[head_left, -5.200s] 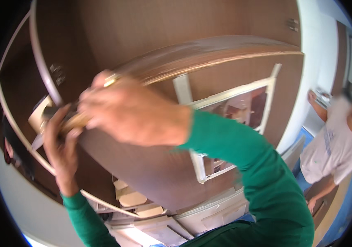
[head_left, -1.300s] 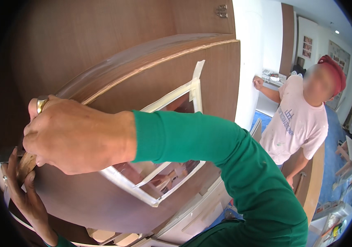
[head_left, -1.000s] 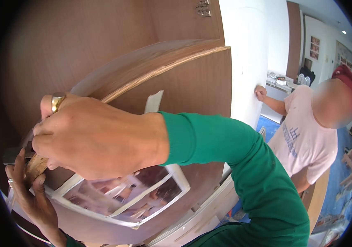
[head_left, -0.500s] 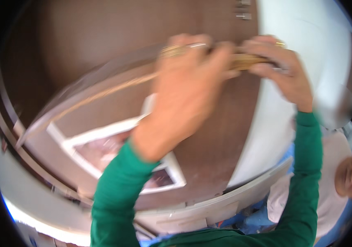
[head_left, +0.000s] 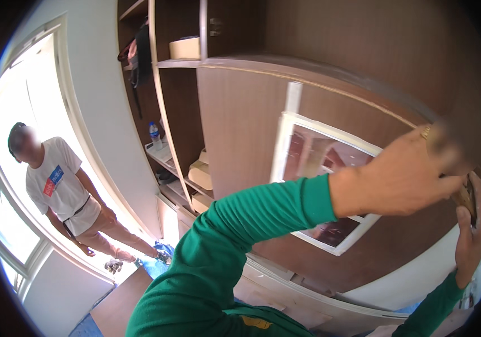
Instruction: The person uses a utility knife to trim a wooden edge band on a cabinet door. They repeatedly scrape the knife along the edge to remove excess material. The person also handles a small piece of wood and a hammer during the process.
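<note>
At the right side, both my hands are together against a brown wood panel [head_left: 240, 106]. My left hand [head_left: 392, 177] reaches across with its fingers curled; a blurred patch hides part of them, and what they hold is unclear. My right hand [head_left: 476, 224] wraps its fingers and thumb around a flat, brown-tan piece [head_left: 466, 195], its exact kind hard to make out. Left of my hands, a thin tan strip [head_left: 364, 102] runs along the panel's upper edge. Below it is a white-framed opening [head_left: 358, 238] in the panel.
Open shelves [head_left: 180, 64] at the upper left hold cartons, a water bottle [head_left: 154, 132] and hanging bags. Further left, a person [head_left: 63, 174] in a white T-shirt stands by a bright doorway. A brown board [head_left: 119, 303] lies at the lower left.
My view has swung left, bringing the shelves and doorway into sight. My hands now appear farther right and lower in the picture, still close together. The person on the right has left the view.
</note>
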